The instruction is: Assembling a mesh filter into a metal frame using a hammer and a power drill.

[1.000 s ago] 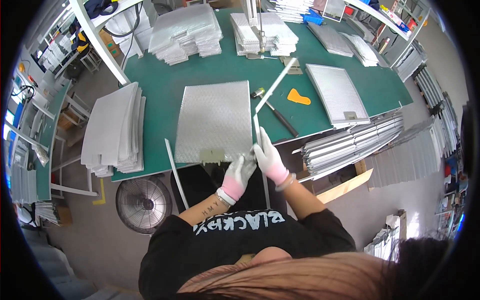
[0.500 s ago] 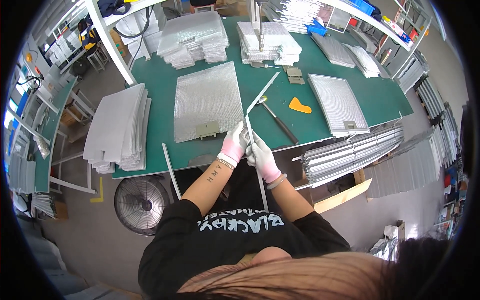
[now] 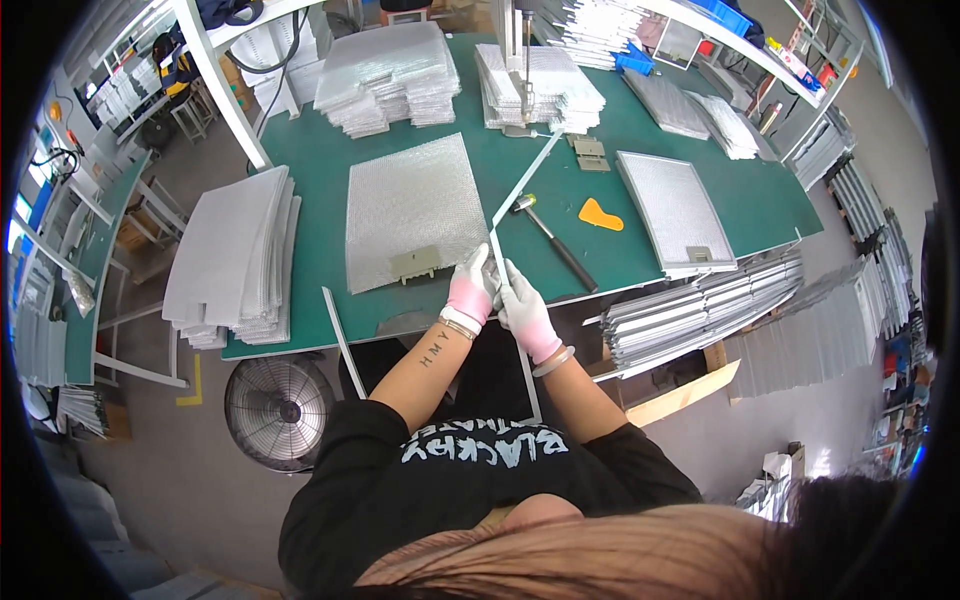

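Note:
Both my hands wear pale gloves with pink cuffs and meet at the table's front edge. My left hand (image 3: pixel 470 285) is closed on a thin, bent metal frame strip (image 3: pixel 525 180), beside the right edge of a silvery mesh panel (image 3: pixel 410 200). My right hand (image 3: pixel 527 315) grips the same strip just to the right, its fingers wrapped round it. One arm of the strip slants away over the table; other lengths hang toward my lap. A small olive-grey plate (image 3: pixel 415 263) sits at the panel's near edge.
A hammer (image 3: pixel 560 250) and an orange scraper (image 3: pixel 600 214) lie right of the strip. Farther right rests a framed mesh panel (image 3: pixel 675 210). Mesh stacks (image 3: pixel 385 75) stand at the back and left (image 3: pixel 225 255). Metal frames (image 3: pixel 700 310) are piled below the right edge; a fan (image 3: pixel 280 412) stands lower left.
The mesh panel has shifted slightly toward me and turned a little. The strip's far end reaches slightly farther across the table. Both hands keep their hold.

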The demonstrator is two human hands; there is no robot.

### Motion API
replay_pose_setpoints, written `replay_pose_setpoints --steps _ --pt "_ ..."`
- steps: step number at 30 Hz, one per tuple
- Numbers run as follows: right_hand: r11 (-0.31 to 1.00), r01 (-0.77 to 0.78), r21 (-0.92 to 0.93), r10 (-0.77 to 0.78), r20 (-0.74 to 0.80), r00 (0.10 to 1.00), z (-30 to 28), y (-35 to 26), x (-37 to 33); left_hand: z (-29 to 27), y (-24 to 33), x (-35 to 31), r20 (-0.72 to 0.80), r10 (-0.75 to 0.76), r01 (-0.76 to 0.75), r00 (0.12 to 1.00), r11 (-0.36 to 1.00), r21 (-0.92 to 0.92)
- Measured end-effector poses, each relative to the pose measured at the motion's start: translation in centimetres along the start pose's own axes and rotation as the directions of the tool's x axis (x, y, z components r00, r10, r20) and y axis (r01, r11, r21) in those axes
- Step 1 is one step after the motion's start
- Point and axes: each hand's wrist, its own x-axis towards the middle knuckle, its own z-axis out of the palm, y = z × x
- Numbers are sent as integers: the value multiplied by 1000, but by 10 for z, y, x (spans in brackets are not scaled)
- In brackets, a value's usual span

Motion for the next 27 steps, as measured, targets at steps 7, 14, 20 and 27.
replay_pose_setpoints --steps 7,14,20,27 --pt "977 157 -141 -160 -7 987 -5 11 8 -5 -5 1 -9 -55 54 998 997 -49" --pt "998 -29 -49 28 -8 1000 -4 -6 0 -2 -7 6 -31 -105 97 994 973 -208" --pt "995 -49 90 41 89 995 -2 -4 -3 -23 -9 16 198 237 -299 951 870 392" --pt "964 53 -262 -29 95 995 -11 -18 74 -3 -2 -13 121 -35 23 992 995 98"
